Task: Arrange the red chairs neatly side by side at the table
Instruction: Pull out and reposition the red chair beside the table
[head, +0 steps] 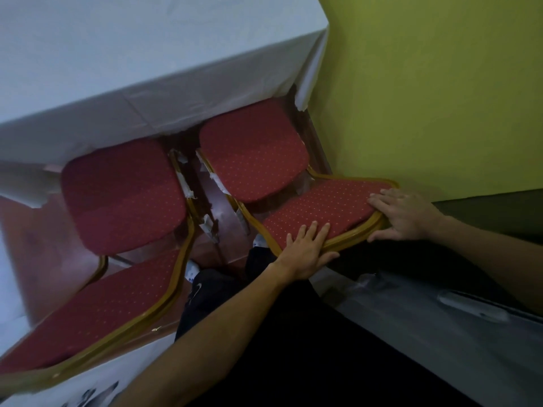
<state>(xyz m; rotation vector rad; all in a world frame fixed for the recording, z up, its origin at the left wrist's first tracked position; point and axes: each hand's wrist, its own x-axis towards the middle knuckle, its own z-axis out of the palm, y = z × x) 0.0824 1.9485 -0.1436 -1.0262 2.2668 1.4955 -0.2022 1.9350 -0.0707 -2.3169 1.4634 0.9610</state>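
Two red chairs with dotted fabric and gold frames stand side by side, their seats partly under the table's white cloth [141,69]. The right chair [252,160] stands close to the green wall. My left hand [305,248] grips the top edge of its backrest [323,207] near the left end, fingers over the padding. The right end of the same backrest is held by my right hand [405,215], thumb under the gold frame. The left chair [123,195] stands untouched, its backrest [97,312] low in the frame.
A green wall [440,98] runs along the right side, almost touching the right chair. My dark trousers and shoes [194,271] stand between the chairs' backs. A grey plastic-covered surface [440,318] lies at lower right. Torn tape hangs from the chair frames.
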